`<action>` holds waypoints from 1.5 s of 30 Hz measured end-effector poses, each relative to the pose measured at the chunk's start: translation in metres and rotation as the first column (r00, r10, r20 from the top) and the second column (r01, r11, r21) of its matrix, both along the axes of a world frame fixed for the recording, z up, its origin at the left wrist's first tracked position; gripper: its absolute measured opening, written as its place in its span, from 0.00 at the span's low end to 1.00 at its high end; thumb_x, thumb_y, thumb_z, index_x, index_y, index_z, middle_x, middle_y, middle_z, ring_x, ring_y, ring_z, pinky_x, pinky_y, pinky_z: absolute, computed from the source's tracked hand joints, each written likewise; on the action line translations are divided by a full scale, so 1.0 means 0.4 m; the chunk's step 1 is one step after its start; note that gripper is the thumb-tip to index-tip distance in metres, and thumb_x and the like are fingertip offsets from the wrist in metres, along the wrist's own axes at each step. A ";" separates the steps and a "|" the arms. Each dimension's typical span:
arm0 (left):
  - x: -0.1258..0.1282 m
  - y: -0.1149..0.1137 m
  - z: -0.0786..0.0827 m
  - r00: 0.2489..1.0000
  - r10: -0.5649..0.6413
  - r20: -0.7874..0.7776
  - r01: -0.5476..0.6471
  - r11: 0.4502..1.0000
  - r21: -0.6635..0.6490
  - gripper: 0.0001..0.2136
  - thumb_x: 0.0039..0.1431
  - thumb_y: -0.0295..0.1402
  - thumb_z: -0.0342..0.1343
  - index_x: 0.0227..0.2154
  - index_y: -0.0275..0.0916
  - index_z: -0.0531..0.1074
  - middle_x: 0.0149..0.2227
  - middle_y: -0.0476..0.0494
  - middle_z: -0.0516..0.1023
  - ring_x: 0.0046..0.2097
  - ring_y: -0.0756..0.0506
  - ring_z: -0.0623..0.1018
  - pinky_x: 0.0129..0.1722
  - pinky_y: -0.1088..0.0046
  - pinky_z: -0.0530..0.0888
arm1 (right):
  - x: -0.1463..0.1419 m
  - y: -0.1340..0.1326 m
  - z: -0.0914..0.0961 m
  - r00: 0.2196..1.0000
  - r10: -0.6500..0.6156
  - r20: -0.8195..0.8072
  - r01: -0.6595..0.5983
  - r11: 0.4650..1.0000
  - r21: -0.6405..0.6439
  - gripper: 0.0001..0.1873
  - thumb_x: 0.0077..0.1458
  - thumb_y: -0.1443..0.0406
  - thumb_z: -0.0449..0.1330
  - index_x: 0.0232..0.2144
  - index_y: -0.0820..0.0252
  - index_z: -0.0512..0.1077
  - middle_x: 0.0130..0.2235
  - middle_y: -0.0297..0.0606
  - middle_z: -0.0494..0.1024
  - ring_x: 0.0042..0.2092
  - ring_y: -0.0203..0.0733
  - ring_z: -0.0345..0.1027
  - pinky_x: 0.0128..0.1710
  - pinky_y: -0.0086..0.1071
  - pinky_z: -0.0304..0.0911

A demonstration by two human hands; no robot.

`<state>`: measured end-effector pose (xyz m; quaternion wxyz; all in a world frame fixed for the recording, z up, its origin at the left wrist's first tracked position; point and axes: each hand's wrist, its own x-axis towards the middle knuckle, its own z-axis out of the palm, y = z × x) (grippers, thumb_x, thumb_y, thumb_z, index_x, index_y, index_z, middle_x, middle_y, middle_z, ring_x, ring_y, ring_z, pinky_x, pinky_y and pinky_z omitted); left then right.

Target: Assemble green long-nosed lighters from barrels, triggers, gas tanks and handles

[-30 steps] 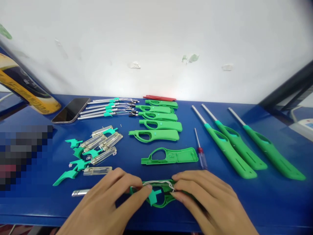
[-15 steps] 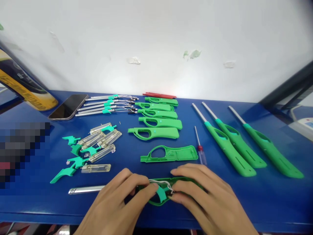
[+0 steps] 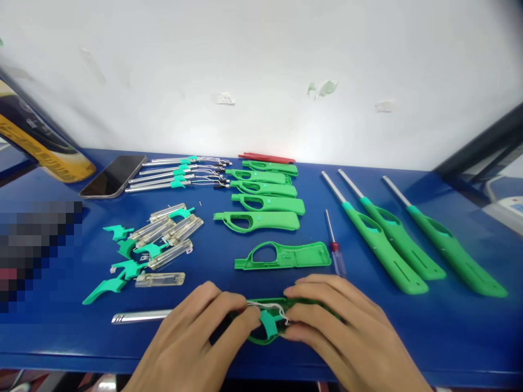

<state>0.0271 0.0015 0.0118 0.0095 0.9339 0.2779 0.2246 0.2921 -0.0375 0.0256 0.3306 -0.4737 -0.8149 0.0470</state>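
Near the table's front edge, an open green lighter shell [image 3: 261, 340] lies between my hands. My left hand [image 3: 200, 332] is closed on the shell's front end, its thumb next to a teal trigger [image 3: 268, 323]. Out to the left of that hand sticks a metal lighter tube [image 3: 139, 316]. My right hand [image 3: 343, 326] pinches at the white wires [image 3: 278, 309] over the shell, its fingers covering the handle part. What sits under those fingertips is hidden. Just beyond my hands lies another green shell half [image 3: 302, 257], its hollow side up.
Several clear fuel tanks [image 3: 160, 279] and teal triggers [image 3: 105, 288] lie at left. Behind are wired metal tubes [image 3: 157, 185], a phone [image 3: 112, 177] and stacked green shells [image 3: 273, 221]. A screwdriver [image 3: 337, 258] and three assembled lighters [image 3: 388, 261] lie to the right.
My left hand and the metal tube have shifted slightly left. The left thumb has drawn back a little from the trigger. My right hand stays almost in place.
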 end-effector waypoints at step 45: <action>0.028 -0.031 0.013 0.988 0.153 0.003 -0.151 0.981 -0.118 0.22 0.67 0.17 0.47 0.55 0.46 0.75 0.48 0.47 0.77 0.45 0.45 0.73 0.40 0.71 0.69 | -0.011 -0.004 -0.001 1.000 -0.018 -0.006 0.018 1.000 0.024 0.20 0.77 0.57 0.52 0.35 0.55 0.77 0.39 0.27 0.84 0.37 0.33 0.78 0.41 0.31 0.66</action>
